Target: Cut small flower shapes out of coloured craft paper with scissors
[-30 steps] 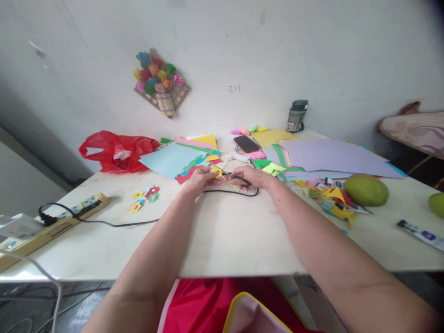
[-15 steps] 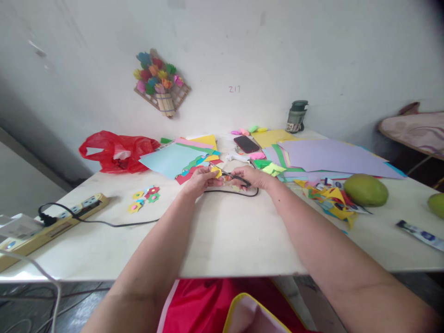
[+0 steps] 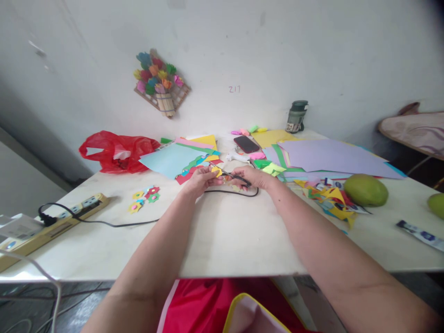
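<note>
one long white table (image 3: 239,240) fills the lower part of the view, and nothing on it has shifted in the last second. the lilac sheet (image 3: 322,155) on the right, the pale blue sheet (image 3: 169,159) left of centre and the red plastic bag (image 3: 118,152) all lie where they did in the earlier frames, and the camera has barely moved.

two bare hands meet beyond the middle of the table, in the same place as a second ago. the right hand (image 3: 248,175) is wrapped on the black handles of a pair of scissors (image 3: 243,179), whose blades point forward and left. the left hand (image 3: 201,180) pinches a small piece of yellow paper (image 3: 217,171) between thumb and fingers, just beside the blades. whether the blades touch its edge, or how far apart they stand, i cannot tell.

the smallest parts hold the only change: the yellow paper and the scissors sit at very slightly different angles, too little to say which way they turned. i judge this to be careful trimming, with the same piece in work and both grips kept.

the little paper flowers (image 3: 134,203) to the left and the bright scraps (image 3: 335,201) to the right look just as they did; no new piece has joined either group.
</note>
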Demonstrator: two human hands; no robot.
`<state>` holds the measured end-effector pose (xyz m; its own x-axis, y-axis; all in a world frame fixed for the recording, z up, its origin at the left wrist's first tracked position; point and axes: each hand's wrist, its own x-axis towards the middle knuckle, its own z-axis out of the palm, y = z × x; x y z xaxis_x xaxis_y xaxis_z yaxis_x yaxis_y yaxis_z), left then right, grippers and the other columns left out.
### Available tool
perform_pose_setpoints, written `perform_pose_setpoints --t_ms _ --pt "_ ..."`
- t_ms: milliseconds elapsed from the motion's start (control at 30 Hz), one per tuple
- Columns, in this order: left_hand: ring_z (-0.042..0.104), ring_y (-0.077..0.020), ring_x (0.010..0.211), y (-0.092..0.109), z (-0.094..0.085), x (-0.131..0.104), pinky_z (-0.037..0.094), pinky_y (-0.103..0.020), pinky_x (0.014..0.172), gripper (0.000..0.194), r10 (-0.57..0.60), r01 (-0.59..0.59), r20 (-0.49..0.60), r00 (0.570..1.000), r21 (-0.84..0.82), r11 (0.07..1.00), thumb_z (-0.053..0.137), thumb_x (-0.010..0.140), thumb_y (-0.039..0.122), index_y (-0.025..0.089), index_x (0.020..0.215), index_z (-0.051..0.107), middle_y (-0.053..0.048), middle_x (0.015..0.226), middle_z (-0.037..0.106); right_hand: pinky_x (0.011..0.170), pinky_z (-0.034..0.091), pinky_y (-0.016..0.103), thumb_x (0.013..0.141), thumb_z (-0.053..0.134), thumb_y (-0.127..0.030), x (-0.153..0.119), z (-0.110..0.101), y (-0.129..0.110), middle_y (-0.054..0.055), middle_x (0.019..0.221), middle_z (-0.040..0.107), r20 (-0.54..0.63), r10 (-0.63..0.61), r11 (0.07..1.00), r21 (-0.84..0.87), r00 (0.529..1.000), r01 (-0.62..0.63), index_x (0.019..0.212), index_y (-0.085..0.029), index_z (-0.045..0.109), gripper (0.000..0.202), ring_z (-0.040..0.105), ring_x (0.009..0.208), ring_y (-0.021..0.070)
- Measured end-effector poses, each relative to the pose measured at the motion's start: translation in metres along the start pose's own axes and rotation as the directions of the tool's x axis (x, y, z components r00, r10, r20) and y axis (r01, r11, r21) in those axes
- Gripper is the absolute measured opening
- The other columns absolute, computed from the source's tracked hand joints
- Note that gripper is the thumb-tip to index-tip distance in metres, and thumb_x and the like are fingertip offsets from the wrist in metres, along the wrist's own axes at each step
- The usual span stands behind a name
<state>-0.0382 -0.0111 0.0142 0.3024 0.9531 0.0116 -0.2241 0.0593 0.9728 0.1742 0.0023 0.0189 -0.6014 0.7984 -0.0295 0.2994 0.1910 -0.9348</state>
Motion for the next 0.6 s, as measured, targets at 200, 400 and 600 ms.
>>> perform_pose_setpoints --t_ms 200,400,600 --pt "0.068 -0.0151 0.058 -0.0013 -0.0013 0.0008 0.055 -0.024 0.063 0.022 -0.024 0.024 0.016 1.000 0.008 1.000 0.075 0.068 0.024 0.013 0.071 0.056 -0.003 0.063 0.067 0.035 0.036 0.017 0.074 0.068 -0.036 -0.0006 -0.0003 0.0007 -0.005 0.051 0.055 0.008 0.007 1.000 -0.018 1.000 -0.007 0.088 -0.014 0.061 0.027 0.046 0.037 0.0063" --pt "0.068 -0.0145 0.059 -0.0014 -0.0013 0.0003 0.054 -0.024 0.066 0.020 -0.039 0.039 0.041 0.998 0.006 0.999 0.075 0.069 0.023 0.013 0.072 0.057 -0.004 0.065 0.068 0.035 0.035 0.017 0.074 0.068 -0.034 -0.0021 0.0011 -0.0025 -0.005 0.050 0.054 -0.005 0.010 1.000 -0.015 1.000 -0.010 0.087 -0.014 0.060 0.025 0.044 0.036 0.0058" --pt "0.068 -0.0144 0.060 0.0003 0.0019 -0.0014 0.054 -0.026 0.069 0.017 -0.038 0.038 0.021 0.999 0.007 0.999 0.072 0.071 0.022 0.013 0.072 0.058 -0.005 0.067 0.069 0.035 0.036 0.018 0.072 0.069 -0.034 0.0019 0.0006 0.0032 -0.005 0.050 0.055 0.002 -0.017 1.000 0.022 1.000 0.017 0.086 -0.014 0.060 0.025 0.045 0.037 0.0062"
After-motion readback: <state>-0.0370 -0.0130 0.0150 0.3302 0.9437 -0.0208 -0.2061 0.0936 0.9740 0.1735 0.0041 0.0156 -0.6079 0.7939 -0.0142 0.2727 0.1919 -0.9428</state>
